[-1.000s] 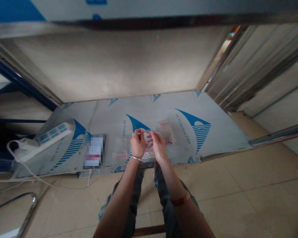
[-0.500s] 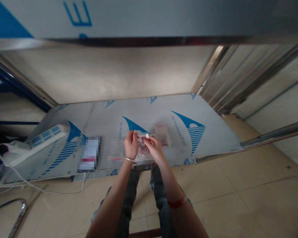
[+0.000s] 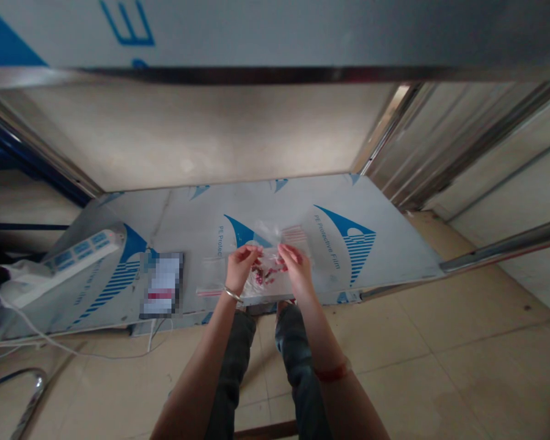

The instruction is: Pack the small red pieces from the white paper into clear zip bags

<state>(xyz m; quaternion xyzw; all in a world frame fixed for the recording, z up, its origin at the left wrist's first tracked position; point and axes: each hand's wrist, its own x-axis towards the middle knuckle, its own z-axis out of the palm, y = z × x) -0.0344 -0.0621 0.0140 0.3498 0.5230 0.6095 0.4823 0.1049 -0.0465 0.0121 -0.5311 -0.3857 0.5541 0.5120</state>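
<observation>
A clear plastic bag stretches between my two hands, its film glinting above the metal surface. My left hand, with a bangle at the wrist, pinches its left side, fingers closed. On the other side, the fingertips of my right hand are closed on the bag too. Small dark-red pieces lie in a loose cluster below and between the hands; whether they rest in a tray or on film is too blurred to tell. Beyond my right hand lies a stack of red-striped zip bags, partly covered.
Left of my hands a flat zip bag with a red strip lies near the front edge. Farther left are a phone, blurred out, and a white power strip with a cable hanging over the edge. A metal shelf overhangs the top.
My hands have moved apart, and the clear bag now spreads out between them. More of the red pieces shows below. The phone and power strip stay in place.
</observation>
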